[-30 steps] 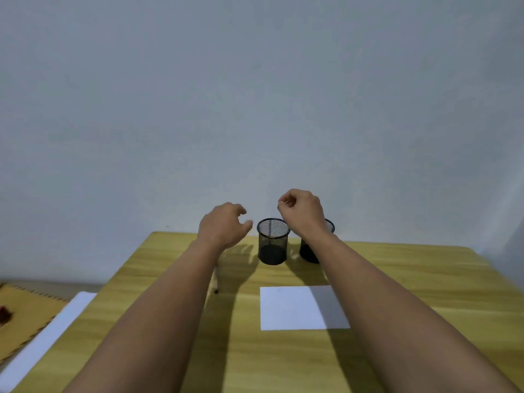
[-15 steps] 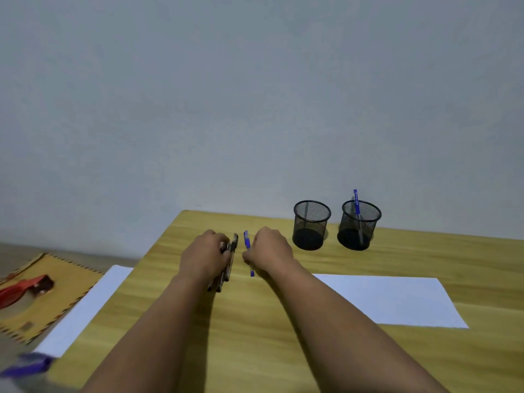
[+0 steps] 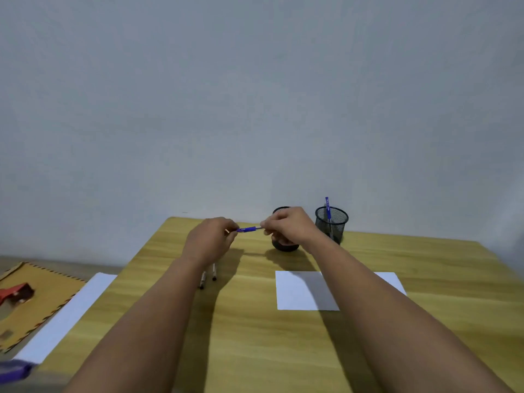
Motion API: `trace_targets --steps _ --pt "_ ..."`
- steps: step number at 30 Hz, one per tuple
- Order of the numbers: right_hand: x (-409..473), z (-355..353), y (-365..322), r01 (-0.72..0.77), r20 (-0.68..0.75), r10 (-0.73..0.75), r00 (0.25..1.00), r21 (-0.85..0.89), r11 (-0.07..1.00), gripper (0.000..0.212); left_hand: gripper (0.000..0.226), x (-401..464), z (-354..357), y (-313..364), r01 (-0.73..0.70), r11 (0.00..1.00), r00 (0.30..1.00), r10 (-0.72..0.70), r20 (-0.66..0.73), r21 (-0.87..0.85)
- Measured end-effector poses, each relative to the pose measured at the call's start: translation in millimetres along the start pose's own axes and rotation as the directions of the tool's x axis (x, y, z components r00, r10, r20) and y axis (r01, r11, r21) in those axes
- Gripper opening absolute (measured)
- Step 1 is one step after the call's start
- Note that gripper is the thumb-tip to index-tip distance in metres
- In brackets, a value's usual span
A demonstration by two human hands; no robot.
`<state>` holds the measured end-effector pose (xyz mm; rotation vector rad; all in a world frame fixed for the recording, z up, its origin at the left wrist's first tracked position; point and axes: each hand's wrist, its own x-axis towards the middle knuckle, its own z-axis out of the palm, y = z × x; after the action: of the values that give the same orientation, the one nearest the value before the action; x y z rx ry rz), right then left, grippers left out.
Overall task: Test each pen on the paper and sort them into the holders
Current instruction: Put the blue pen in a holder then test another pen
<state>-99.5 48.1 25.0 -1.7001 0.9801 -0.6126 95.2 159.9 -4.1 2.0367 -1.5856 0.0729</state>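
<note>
Two bare hands meet above the far part of a yellow wood-grain table (image 3: pixel 425 279), sharing one blue-capped pen (image 3: pixel 249 229) that lies level between them in the air. The left hand (image 3: pixel 211 242) has its fingers curled round the pen's blue end, and the right hand (image 3: pixel 289 226) pinches the grey end with curled fingers and thumb. Whether the cap is on or partly off cannot be told.

Just behind and under the right hand stands a black wire-mesh cylindrical holder (image 3: pixel 285 246), mostly hidden by that hand; only its rim and base show. To its right, near but apart, stands a second black mesh holder (image 3: pixel 331 226), with a blue pen (image 3: pixel 327 209) standing tilted in it, the blue top rising above the rim.

On the table below the left wrist lie two slim pens with dark tips (image 3: pixel 208 275), side by side and pointing toward the near edge. A white sheet of paper (image 3: pixel 300 290) lies flat on the table near the middle, to the right of those pens, and the right forearm crosses over it.

Off the table's left side lie a white board (image 3: pixel 65 316), a tan mat with a dark zigzag edge (image 3: pixel 42 296), a red object (image 3: pixel 15 290) on that mat, and a blurred purple object (image 3: pixel 14 370) at the near left corner.
</note>
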Motion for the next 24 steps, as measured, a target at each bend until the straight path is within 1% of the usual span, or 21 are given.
trace_targets --steps 1,3,5,6,8,10,12,14,19,24 --pt "-6.4 -11.3 -2.7 -0.022 -0.003 0.022 1.000 0.080 0.997 0.017 0.016 0.5 -2.2 8.4 -0.013 1.000 1.000 0.012 -0.010 -0.026" --pt "-19.0 -29.5 -4.7 -0.055 -0.006 0.057 0.998 0.197 0.979 0.023 0.013 1.3 -4.3 25.6 -0.046 0.995 0.999 0.045 -0.015 -0.087" --pt "-26.4 -40.2 -1.9 -0.068 -0.014 0.077 0.997 0.309 0.949 0.020 0.014 2.0 -4.1 45.6 -0.073 0.984 0.997 0.068 -0.034 -0.165" --pt "-28.6 -42.9 -0.3 -0.064 -0.027 0.078 0.997 0.338 0.939 0.019 0.014 2.1 -3.9 56.3 -0.082 0.974 0.996 0.073 -0.048 -0.213" --pt "-31.1 -42.5 3.8 -0.034 -0.082 0.066 0.994 0.344 0.938 0.020 0.014 3.6 -3.2 74.3 -0.077 0.950 0.997 0.070 -0.033 -0.303" --pt "-32.6 -40.5 9.7 -0.009 -0.150 0.063 0.987 0.337 0.942 0.024 0.014 6.5 -1.2 85.8 -0.029 0.927 0.996 0.060 0.072 -0.373" --pt "-33.1 -40.5 16.7 -0.010 -0.201 0.083 0.976 0.340 0.941 0.028 0.016 8.7 1.9 93.0 0.033 0.902 0.977 0.061 0.202 -0.431" --pt "-32.2 -39.3 23.0 -0.015 -0.282 0.117 0.952 0.338 0.941 0.032 0.021 9.4 6.1 101.9 0.069 0.886 0.957 0.071 0.281 -0.458" --pt "-12.0 -39.8 33.3 0.010 -0.470 0.197 0.860 0.403 0.915 0.039 0.028 15.0 7.3 128.9 0.143 0.851 0.931 0.058 0.360 -0.506" --pt "0.1 -43.8 30.6 0.032 -0.542 0.235 0.807 0.437 0.899 0.041 0.026 18.8 2.1 145.3 0.238 0.800 0.907 0.020 0.420 -0.551"
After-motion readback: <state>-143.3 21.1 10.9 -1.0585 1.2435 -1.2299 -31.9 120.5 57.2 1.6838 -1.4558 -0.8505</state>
